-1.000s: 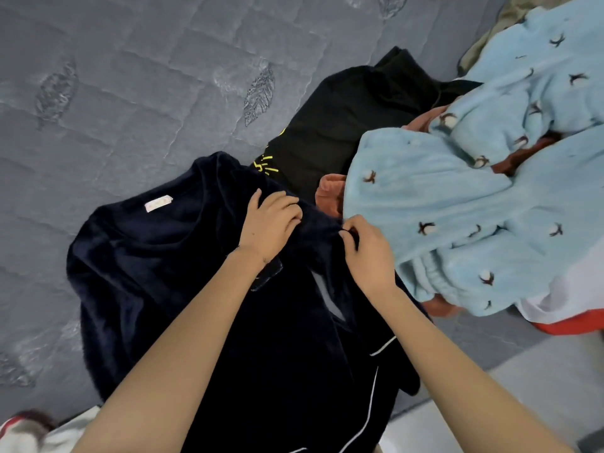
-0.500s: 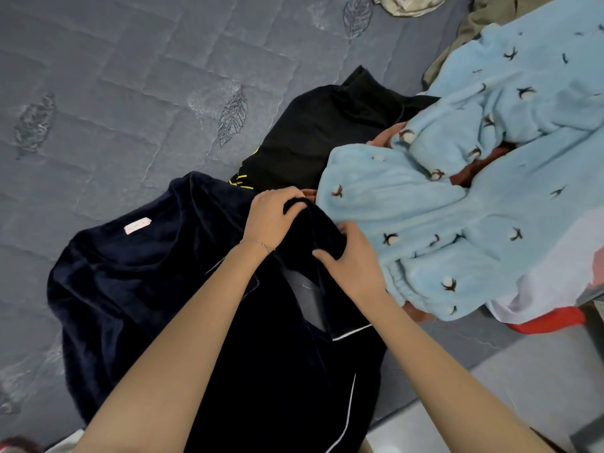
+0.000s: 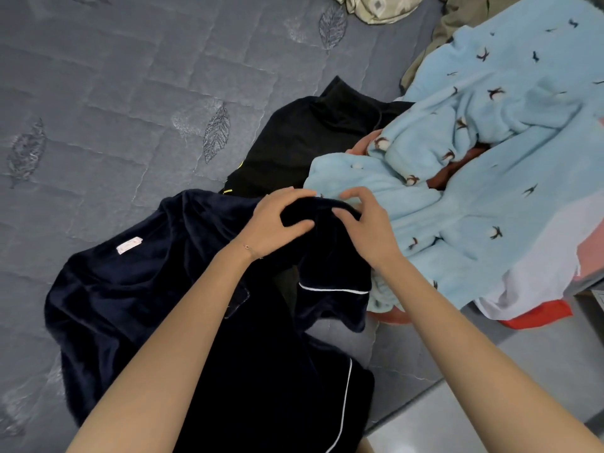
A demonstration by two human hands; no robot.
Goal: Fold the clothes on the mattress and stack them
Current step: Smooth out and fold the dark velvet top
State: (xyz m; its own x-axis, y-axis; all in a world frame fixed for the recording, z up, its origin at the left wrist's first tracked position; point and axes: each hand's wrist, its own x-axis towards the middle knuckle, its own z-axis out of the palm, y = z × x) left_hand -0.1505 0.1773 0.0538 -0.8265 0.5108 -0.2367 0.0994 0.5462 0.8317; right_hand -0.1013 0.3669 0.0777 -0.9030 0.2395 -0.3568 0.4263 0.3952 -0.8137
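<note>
While the navy fleece top (image 3: 147, 289) lay spread across the near part of the grey quilted mattress (image 3: 98, 93), both hands met at its far edge, just beside the pile of other clothes. The left hand (image 3: 271, 223) had its fingers curled over a raised fold of the navy fabric, with the thumb tucked beneath, so that it gripped the cloth. A thin bracelet (image 3: 247, 247) showed at that wrist. The right hand (image 3: 369, 230) sat close beside it, fingers bent down onto the same fold and pinching it; the two hands were near each other but not touching. A small white label (image 3: 129, 245) lay on the top's left portion, and white piping (image 3: 333, 290) ran along a flap below the right hand.

Beyond the hands, a black garment (image 3: 304, 138) with a bit of yellow print lay flat on the mattress, its near edge touching the navy top. To the right, a light blue fleece (image 3: 490, 158) with small dark motifs was heaped in loose folds, partly over the black garment and over some rust-coloured fabric (image 3: 457, 168). A red cloth (image 3: 539, 317) peeked out at the heap's near edge. An olive cloth (image 3: 457, 27) and a pale patterned cloth (image 3: 379, 8) lay at the far edge of the view.
</note>
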